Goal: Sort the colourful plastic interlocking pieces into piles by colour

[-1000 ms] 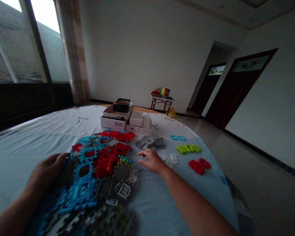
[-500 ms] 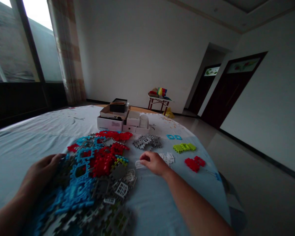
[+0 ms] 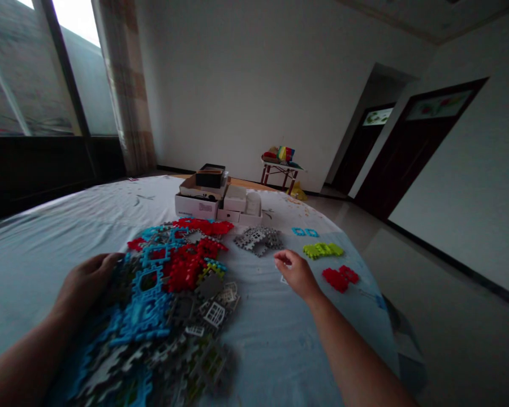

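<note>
Boxes: white and brown cardboard boxes (image 3: 218, 200) sit at the far side of the white-sheeted table (image 3: 46, 237), a small stool with coloured items (image 3: 280, 164) on the floor behind. Sorted groups lie right of centre: grey interlocking tiles (image 3: 258, 240), two blue square frames (image 3: 305, 232), lime-green tiles (image 3: 323, 249), red tiles (image 3: 340, 277). Big mixed pile of blue, red, grey and white plastic puzzle tiles (image 3: 165, 294) fills the near left of the table, pieces overlapping, toothed edges, some with window cut-outs. Left hand (image 3: 87, 282) lies flat on the pile's left edge, grip spread. Right hand (image 3: 294, 271) sits between grey and red groups, fingers curled; a white piece (image 3: 283, 278) shows just beneath, held or not — can't tell.
</note>
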Available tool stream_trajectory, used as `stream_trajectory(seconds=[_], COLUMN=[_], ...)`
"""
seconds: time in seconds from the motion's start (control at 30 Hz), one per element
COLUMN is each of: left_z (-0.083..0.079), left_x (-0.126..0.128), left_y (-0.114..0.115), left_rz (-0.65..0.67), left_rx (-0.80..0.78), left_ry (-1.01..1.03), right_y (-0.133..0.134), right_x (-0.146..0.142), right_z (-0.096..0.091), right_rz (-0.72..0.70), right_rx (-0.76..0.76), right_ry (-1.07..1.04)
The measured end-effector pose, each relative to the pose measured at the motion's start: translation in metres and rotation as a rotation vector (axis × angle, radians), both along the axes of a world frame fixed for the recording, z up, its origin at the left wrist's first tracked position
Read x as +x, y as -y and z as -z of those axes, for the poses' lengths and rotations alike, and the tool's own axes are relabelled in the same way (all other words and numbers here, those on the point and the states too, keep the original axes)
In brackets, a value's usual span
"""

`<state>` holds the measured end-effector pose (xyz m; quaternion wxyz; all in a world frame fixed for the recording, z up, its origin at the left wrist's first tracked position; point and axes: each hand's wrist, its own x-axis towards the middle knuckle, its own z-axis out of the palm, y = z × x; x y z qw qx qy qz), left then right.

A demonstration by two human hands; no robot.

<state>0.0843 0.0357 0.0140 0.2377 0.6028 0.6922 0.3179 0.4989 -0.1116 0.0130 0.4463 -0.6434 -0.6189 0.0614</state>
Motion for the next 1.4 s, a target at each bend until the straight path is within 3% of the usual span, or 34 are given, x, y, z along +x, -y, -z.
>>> stream_trajectory(seconds=[0.27, 0.43, 0.6, 1.0, 1.2, 1.33, 1.4], left_z=[0.001, 0.001, 0.000, 0.001, 0.003, 0.006, 0.014], left_x=[-0.001, -0.001, 0.000, -0.001, -0.003, -0.007, -0.011], left_y=[-0.001, 0.000, 0.001, 0.000, -0.001, -0.006, -0.012], left_rz=[0.002, 0.005, 0.040, 0.053, 0.053, 0.049, 0.039], left_rx=[-0.019, -0.023, -0.018, -0.052, -0.071, -0.078, -0.009], left_ry=[0.004, 0.014, 0.031, 0.017, 0.021, -0.014, -0.078], right_y=[-0.002, -0.024, -0.044, -0.016, 0.004, 0.005, 0.002], right_x=[-0.076, -0.097, -0.107, -0.079, -0.065, -0.052, -0.042], right_z=[-0.005, -0.005, 0.004, -0.020, -0.019, -0.015, -0.014], right_rz=[-0.275, -0.331, -0.381, -0.262, -0.344, -0.306, -0.261], right_rx=[-0.023, 0.016, -0.040, -0.073, -0.204, -0.182, -0.151], right_ry=[0.110, 0.134, 0.135, -0.002, -0.061, -0.189, -0.240])
